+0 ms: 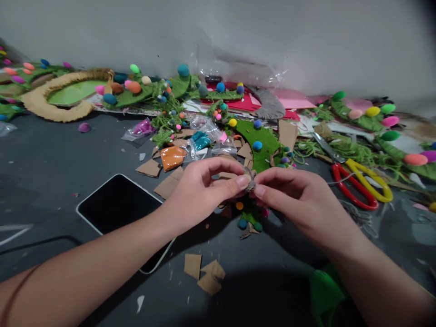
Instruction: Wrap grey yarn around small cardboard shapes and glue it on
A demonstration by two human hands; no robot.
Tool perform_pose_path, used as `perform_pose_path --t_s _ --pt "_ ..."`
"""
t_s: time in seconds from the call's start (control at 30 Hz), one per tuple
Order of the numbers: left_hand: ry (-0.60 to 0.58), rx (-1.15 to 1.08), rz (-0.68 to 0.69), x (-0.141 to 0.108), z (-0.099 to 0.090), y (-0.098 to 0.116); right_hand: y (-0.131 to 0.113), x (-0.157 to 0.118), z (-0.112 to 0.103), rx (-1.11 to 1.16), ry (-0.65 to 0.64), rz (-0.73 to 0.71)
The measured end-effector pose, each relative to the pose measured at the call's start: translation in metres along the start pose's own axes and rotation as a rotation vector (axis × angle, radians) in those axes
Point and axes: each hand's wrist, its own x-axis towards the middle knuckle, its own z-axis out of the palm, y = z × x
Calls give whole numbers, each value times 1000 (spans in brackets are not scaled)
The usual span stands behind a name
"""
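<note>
Between my two hands, over the middle of the table, is a small grey bundle of yarn [251, 180]. My left hand [207, 186] pinches it from the left with thumb and fingers. From the right, my right hand [293, 195] grips its other side with thumb and fingertips. A thin grey strand [342, 180] shows to the right of my right hand, near the scissors. Behind and below the bundle lies a green crescent [260, 152] dotted with coloured balls, partly hidden by my hands.
Scissors [356, 181] with red and yellow handles lie at the right. A dark-screened tablet [116, 204] sits under my left forearm. Cardboard scraps [193, 265], small plastic bags [172, 157] of coloured material and a tan ring [37, 102] lie about. Decorated green pieces line the wall.
</note>
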Motion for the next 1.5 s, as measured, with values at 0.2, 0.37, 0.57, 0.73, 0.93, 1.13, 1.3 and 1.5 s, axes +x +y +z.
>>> perform_pose_path --t_s 0.2,0.37,0.57,0.73,0.93,1.13,1.3,1.5 --pt "20 -11 -7 0 0 -1 3 0 -2 47 -10 19" --pt "19 -6 -9 0 2 0 2 1 -3 -12 -10 17" --pt "7 -36 -35 1 4 0 -1 -1 2 -102 51 -4" --pt "-5 -65 -46 2 2 -4 1 -3 8 -278 139 -106" --pt "77 -47 -45 1 0 -6 7 -5 11 -458 220 -237" --pt "150 -56 -26 1 3 -2 9 -5 6 -519 211 -269" --pt "182 -60 -35 2 4 -1 11 -3 4 -455 270 -264" --pt "178 -65 27 1 4 -2 11 -4 6 -369 256 -244"
